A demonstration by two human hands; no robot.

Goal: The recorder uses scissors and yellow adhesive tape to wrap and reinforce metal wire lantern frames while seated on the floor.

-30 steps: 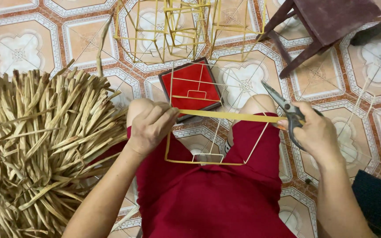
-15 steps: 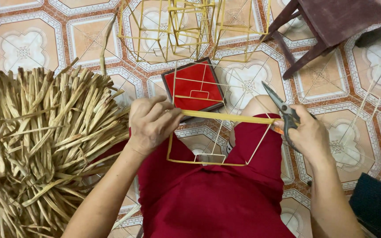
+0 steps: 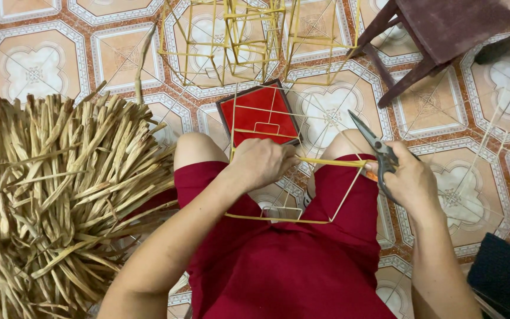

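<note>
My left hand (image 3: 262,160) grips one end of a flat yellow strip (image 3: 332,162) against a thin yellow stick frame (image 3: 278,220) that rests on my lap. My right hand (image 3: 408,177) holds grey scissors (image 3: 373,143), blades pointing up and left, and pinches the strip's other end. The strip runs level between both hands. Under the frame, on the floor between my knees, lies a red square tray (image 3: 261,112) with a dark rim.
A large heap of dried straw-coloured leaf strips (image 3: 54,201) fills the left. Several finished yellow stick frames (image 3: 237,35) stand on the patterned tile floor (image 3: 30,65) ahead. A dark wooden stool (image 3: 438,35) stands top right. A dark cloth (image 3: 503,272) lies bottom right.
Both hands and the frame sit slightly lower and closer in view. The strip stays stretched between them; the scissors keep their position in my right hand.
</note>
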